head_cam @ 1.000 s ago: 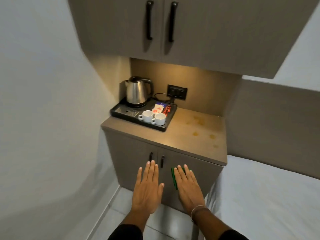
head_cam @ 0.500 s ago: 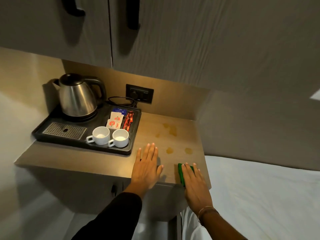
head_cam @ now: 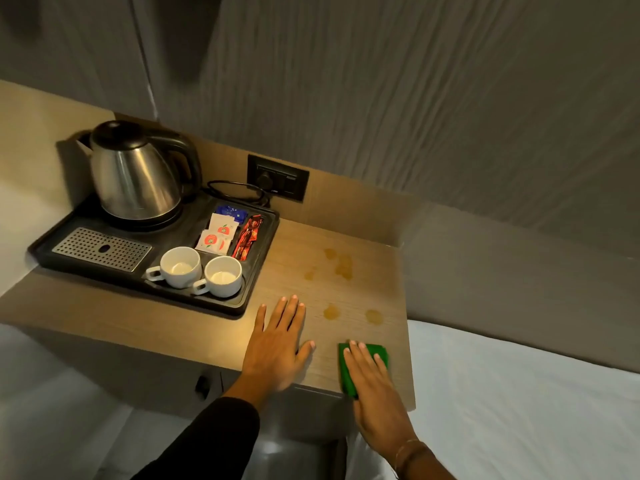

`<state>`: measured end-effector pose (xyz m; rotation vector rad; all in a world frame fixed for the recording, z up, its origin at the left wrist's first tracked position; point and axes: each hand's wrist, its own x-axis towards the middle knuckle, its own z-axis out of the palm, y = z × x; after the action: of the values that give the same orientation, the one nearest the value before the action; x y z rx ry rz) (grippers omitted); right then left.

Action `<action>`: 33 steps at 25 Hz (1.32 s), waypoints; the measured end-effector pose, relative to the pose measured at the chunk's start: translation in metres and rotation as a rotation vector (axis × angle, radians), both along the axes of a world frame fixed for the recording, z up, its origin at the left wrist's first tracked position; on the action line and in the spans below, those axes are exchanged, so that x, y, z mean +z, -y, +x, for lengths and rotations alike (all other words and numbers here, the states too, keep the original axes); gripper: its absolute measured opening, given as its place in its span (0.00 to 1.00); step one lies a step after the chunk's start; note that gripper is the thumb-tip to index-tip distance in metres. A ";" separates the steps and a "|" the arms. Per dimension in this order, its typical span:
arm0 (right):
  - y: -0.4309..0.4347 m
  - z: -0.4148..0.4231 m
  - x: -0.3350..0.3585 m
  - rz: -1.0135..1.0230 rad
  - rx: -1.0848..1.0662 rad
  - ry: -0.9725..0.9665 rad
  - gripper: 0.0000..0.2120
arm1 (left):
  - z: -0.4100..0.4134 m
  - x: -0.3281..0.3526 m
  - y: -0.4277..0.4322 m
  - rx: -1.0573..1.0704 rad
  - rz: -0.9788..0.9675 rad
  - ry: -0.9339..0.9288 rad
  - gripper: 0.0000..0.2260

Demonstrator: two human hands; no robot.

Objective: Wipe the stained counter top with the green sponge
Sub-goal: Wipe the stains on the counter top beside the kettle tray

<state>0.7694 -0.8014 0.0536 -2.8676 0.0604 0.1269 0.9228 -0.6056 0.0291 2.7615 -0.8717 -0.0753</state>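
The green sponge (head_cam: 347, 375) lies flat at the counter top's (head_cam: 346, 237) front right corner, its long axis running 12 to 6. The right hand (head_cam: 372, 386) presses on it with fingers straight and close together. The nearest stains (head_cam: 331, 312) sit just ahead at 11 and 1 o'clock, so I judge a forward push reaches them. The left hand (head_cam: 277, 348) rests flat at 9 o'clock, fingers slightly spread.

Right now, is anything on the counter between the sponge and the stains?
Nothing visible: bare counter top lies between the green sponge under the right hand and the nearest stains. The left hand and tray lie leftward.
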 end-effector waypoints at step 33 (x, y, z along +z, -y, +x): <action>0.027 0.096 0.002 0.163 0.264 0.061 0.38 | 0.001 -0.011 0.000 0.030 -0.092 0.039 0.34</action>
<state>0.8651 -0.8288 0.0553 -2.7002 -0.3263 0.0907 0.9238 -0.6060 0.0184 2.6976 -0.8216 0.0230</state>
